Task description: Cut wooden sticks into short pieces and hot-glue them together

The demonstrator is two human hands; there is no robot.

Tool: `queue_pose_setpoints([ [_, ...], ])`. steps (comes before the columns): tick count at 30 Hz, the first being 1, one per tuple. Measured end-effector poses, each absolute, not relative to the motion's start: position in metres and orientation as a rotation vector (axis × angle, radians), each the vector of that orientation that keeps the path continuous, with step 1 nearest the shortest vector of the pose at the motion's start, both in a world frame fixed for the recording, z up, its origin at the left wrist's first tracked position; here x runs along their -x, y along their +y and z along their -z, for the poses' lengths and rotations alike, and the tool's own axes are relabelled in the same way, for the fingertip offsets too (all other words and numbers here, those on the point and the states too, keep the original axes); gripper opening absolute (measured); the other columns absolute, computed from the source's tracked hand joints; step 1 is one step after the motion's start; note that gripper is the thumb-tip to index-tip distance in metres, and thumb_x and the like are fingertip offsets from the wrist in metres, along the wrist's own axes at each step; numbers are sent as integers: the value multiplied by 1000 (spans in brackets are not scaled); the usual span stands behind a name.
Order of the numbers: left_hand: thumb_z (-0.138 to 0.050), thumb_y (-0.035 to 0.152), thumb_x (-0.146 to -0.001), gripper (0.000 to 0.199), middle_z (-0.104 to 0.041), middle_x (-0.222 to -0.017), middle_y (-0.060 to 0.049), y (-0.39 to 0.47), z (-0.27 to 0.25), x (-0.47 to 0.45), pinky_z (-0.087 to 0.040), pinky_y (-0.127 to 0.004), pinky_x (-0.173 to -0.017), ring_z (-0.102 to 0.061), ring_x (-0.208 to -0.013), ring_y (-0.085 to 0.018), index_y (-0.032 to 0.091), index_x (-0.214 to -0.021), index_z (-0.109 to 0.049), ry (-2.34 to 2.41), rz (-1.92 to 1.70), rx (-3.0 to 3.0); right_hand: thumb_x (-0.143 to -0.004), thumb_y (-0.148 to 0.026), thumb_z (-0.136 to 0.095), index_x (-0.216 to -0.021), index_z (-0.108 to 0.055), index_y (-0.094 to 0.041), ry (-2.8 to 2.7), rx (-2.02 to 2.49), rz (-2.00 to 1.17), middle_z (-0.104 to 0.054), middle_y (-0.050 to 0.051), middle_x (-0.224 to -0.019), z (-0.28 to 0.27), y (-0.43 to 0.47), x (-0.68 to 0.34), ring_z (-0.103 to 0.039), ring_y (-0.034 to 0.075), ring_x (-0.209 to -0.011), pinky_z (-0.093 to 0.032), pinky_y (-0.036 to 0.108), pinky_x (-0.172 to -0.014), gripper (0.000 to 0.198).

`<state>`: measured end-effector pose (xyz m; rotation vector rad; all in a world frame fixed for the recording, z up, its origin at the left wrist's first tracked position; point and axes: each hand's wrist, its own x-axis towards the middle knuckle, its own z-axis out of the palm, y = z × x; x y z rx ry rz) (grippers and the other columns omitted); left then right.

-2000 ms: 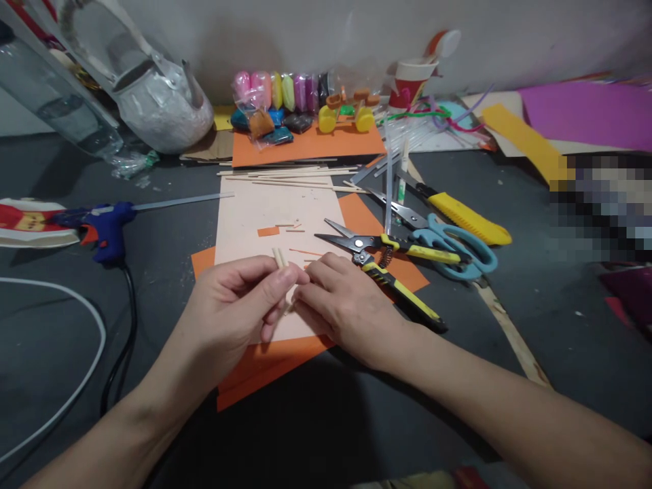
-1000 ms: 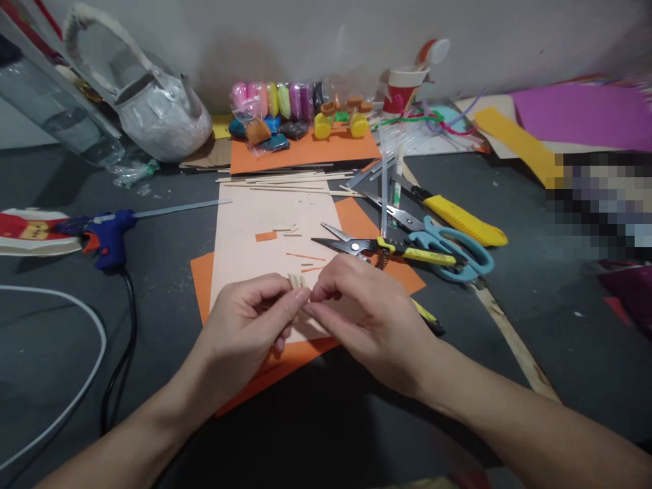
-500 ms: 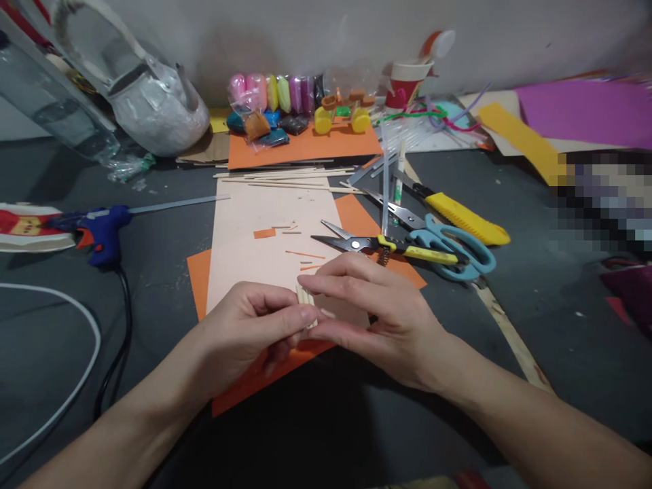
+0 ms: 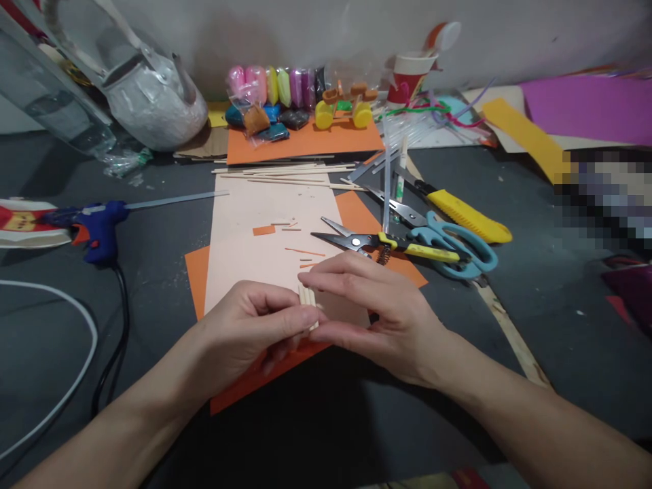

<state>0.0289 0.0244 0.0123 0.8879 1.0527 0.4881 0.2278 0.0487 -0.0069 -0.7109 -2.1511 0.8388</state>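
In the head view, a small bundle of short pale wooden sticks (image 4: 306,297) is pinched between the thumb and fingers of my left hand (image 4: 262,319), just above the paper's near part. My right hand (image 4: 377,305) closes on the same sticks from the other side, its index fingertip at their upper ends and its thumb near the lower ends. Beneath both hands lies a cream paper sheet (image 4: 255,265) over orange paper (image 4: 198,272). Cut stick bits and an orange paper scrap (image 4: 263,230) rest on the sheet. Part of the bundle is hidden by my fingers.
Pliers-like cutters (image 4: 356,241), blue-handled scissors (image 4: 458,248) and a yellow utility knife (image 4: 468,214) lie to the right. A blue glue gun (image 4: 99,227) with its cord is left. Behind are long thin sticks (image 4: 285,173), clay packets (image 4: 278,95) and a metal kettle (image 4: 153,102).
A loose-looking stick piece beside the bundle now sits closer in against the others. Both hands keep nearly the same place; the camera view has shifted slightly.
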Motion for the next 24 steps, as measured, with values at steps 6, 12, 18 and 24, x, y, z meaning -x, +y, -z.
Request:
queue_pose_setpoints([
  [6, -63, 35, -89, 37, -49, -47, 5, 24, -11, -30, -23, -15, -39, -39, -41, -3, 15, -57, -62, 1027, -475, -913, -90, -23, -69, -117, -65, -13, -2205, 634, -802, -71, 13, -107, 6, 50, -227, -65, 19, -102, -55, 34, -87, 29],
  [12, -68, 38, -86, 33, -48, -47, 5, 21, -8, -33, -29, -14, -36, -40, -40, -4, 15, -63, -64, 986, -524, -793, -90, -23, -69, -119, -63, -13, -2196, 645, -850, -71, 14, -106, 4, 51, -228, -64, 21, -104, -54, 36, -89, 31],
  [18, -70, 32, -85, 28, -48, -49, 5, 20, -7, -35, -35, -11, -36, -41, -41, -4, 15, -63, -66, 958, -596, -656, -90, -26, -69, -127, -59, -18, -2195, 673, -943, -70, 12, -116, 5, 51, -229, -63, 22, -111, -51, 37, -94, 40],
  [24, -72, 32, -83, 27, -48, -45, 5, 19, -10, -35, -33, -11, -34, -39, -38, -4, 15, -61, -68, 976, -584, -624, -87, -26, -72, -120, -62, -17, -2178, 739, -966, -72, 9, -107, 6, 48, -226, -64, 22, -103, -51, 37, -89, 36],
])
